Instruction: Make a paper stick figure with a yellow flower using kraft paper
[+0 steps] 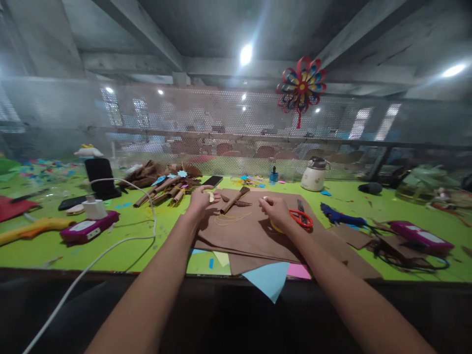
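Observation:
My left hand [203, 200] is closed around a small pale yellow piece [211, 197], beside a rolled brown paper tube [233, 200] with a frayed end. The tube lies on stacked brown paper sheets [239, 236], with thin yellow string [230, 219] near it. On the right side of the sheets, my right hand [275, 211] has its fingers pinched together; a tiny pale bit shows at the fingertips, too small to name. Orange-handled scissors [302, 219] lie just right of that hand. Something yellow is partly hidden under the right hand.
Brown paper rolls [162, 189] and a phone [212, 181] lie behind on the left. A white cable [110, 241] crosses the green table [132, 221]. To the right are a white bottle [313, 176], a blue glue gun [341, 215] and a purple box [420, 237].

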The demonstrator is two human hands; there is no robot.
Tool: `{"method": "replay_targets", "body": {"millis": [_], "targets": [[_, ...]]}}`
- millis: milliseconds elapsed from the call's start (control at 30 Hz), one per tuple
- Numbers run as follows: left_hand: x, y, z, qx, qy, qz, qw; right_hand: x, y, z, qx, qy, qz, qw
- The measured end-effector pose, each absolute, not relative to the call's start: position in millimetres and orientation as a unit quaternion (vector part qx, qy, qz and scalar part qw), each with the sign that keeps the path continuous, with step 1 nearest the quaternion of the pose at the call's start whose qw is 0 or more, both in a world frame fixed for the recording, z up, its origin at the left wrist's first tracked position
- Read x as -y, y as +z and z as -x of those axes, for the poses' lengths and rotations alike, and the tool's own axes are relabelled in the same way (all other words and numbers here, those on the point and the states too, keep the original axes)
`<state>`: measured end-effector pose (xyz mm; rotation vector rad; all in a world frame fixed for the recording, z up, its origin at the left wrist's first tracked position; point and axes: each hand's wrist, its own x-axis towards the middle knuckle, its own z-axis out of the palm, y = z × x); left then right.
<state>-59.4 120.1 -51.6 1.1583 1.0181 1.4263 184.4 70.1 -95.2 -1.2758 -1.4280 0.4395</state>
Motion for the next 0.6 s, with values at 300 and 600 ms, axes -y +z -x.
{"method": "replay_targets", "body": {"millis": [300,600], "targets": [[-127.1,-54.9,60.2,-0.376,0.579,-0.436,0.578,-72.6,-95.5,-181.0,0.561,0.26,0.537,0.573],[-134.5,-66.9,57.6,-0.351,0.569,-0.482,0.566,-58.4,-28.3,-209.7,0.563,0.29,0.504,0.588]]}}
